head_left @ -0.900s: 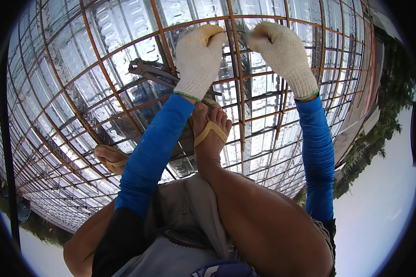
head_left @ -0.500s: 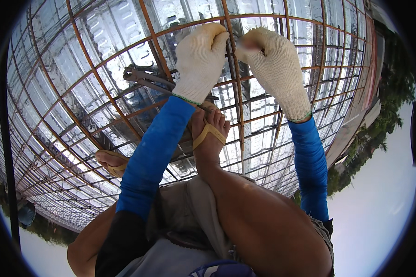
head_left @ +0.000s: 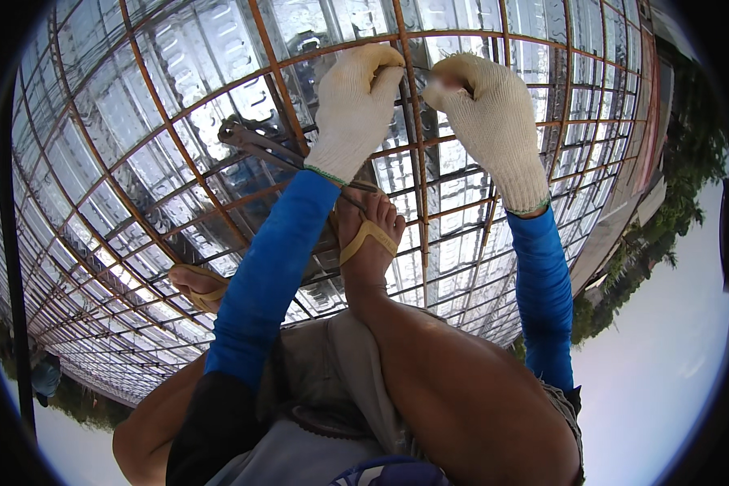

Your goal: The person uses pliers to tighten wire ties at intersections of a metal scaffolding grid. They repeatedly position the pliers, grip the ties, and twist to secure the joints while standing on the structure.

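Both my hands wear white knit gloves over blue sleeves. My left hand [head_left: 356, 105] is closed around a rusty steel bar [head_left: 413, 138] of the rebar mesh [head_left: 178, 202], near a crossing at the top middle. My right hand [head_left: 490, 113] pinches something small at the same crossing, just right of that bar; what it holds is blurred. Both fists almost touch. My feet in yellow sandals [head_left: 368, 235] stand on the mesh below the hands.
A pair of dark long-handled pliers [head_left: 255, 142] lies on the mesh left of my left hand. Ribbed shiny metal decking [head_left: 121, 138] lies under the bars. The deck edge [head_left: 624, 211] runs at the right, with trees beyond.
Both hands have drawn closer together at the bar crossing, the right hand moving left and down toward the left hand. The feet and pliers stay put.
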Tool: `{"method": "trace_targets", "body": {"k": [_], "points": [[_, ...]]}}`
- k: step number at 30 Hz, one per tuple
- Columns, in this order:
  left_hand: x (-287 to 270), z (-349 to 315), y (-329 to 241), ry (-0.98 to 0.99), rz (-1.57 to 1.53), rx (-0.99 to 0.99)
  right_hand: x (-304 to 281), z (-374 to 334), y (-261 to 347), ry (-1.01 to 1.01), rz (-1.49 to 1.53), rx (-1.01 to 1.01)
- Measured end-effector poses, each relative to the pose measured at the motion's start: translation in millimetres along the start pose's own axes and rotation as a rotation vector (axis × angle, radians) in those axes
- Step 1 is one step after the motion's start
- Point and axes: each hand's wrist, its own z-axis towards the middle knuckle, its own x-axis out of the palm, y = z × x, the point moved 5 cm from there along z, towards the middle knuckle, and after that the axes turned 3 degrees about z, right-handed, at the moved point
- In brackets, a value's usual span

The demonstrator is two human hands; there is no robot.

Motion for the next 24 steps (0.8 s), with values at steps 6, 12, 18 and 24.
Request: {"method": "trace_targets", "body": {"k": [6, 12, 18, 24], "points": [[6.0, -4.1, -9.2, -0.104, 0.024, 0.037, 3.6, -3.3, -10.1, -0.059, 0.015, -0.012], [7.4, -6.1, -15.5, -0.158, 0.009, 0.056, 6.2, -8.1, 4.2, 0.034, 0.102, 0.072], [9.6, -15.6, -11.4, -0.208, -0.194, -0.099, 7.2, -8.1, 8.5, 0.029, 0.181, 0.148], [14.4, -36.0, -15.5, -0.254, -0.176, -0.029, 6.1, -12.6, 12.7, 0.011, 0.192, 0.165]]}}
